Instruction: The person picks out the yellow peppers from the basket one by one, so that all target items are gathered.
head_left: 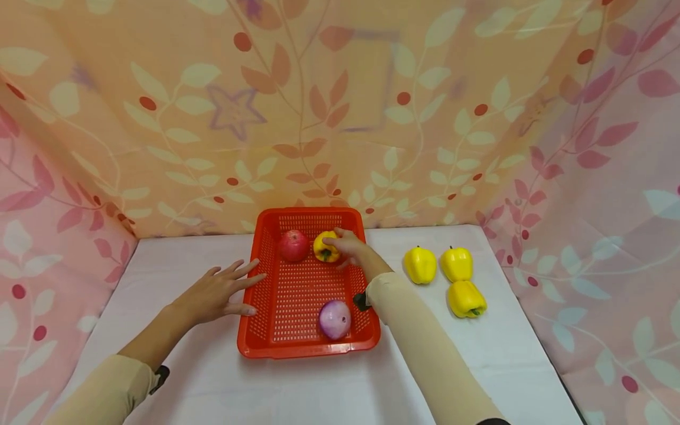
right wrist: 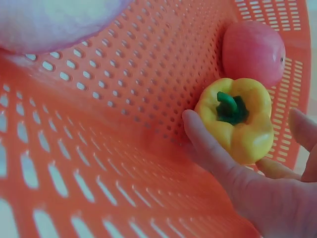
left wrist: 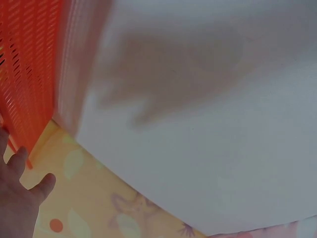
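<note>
In the head view, a red plastic basket point(head_left: 297, 283) holds a red apple point(head_left: 294, 245), a yellow bell pepper point(head_left: 325, 248) and a purple onion point(head_left: 334, 319). My right hand point(head_left: 353, 248) reaches over the basket's right rim and holds this pepper near the far right corner. The right wrist view shows the thumb along one side of the pepper point(right wrist: 242, 129) and a finger partly behind it, with another finger raised apart; the apple point(right wrist: 253, 53) sits beside it. My left hand point(head_left: 220, 292) has its fingers spread at the basket's left rim, holding nothing.
Three more yellow bell peppers lie on the white table right of the basket: one nearer point(head_left: 420, 265), one behind point(head_left: 456, 263) and one on its side point(head_left: 466, 299). Floral cloth point(head_left: 319, 118) hangs along the back and both sides.
</note>
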Action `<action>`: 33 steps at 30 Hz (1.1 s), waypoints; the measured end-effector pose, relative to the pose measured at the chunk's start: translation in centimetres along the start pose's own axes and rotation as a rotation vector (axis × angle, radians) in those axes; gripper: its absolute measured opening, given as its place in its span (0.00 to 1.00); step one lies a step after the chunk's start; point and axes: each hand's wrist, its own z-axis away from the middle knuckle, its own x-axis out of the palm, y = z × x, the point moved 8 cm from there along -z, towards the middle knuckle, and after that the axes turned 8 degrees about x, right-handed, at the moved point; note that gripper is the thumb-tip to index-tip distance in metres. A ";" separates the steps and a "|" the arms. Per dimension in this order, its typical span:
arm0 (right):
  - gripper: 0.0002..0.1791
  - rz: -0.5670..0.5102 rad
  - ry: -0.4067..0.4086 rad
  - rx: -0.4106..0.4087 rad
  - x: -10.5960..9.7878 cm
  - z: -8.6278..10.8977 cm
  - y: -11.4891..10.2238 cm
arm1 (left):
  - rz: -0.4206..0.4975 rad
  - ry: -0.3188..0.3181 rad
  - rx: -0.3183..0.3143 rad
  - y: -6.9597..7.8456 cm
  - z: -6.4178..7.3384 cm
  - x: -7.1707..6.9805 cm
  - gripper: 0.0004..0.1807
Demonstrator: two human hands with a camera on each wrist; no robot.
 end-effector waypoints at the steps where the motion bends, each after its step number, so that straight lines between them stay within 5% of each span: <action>1: 0.40 0.006 0.010 -0.003 -0.1 -0.1 0.1 | 0.001 0.000 0.001 0.0 0.0 0.0 0.42; 21: 0.35 0.021 0.052 0.000 0.1 -0.4 0.3 | 0.024 -0.009 -0.018 -0.1 0.0 0.0 0.42; 33: 0.35 -0.087 0.049 0.040 0.2 0.1 0.2 | 0.007 -0.014 -0.010 0.0 0.0 0.0 0.42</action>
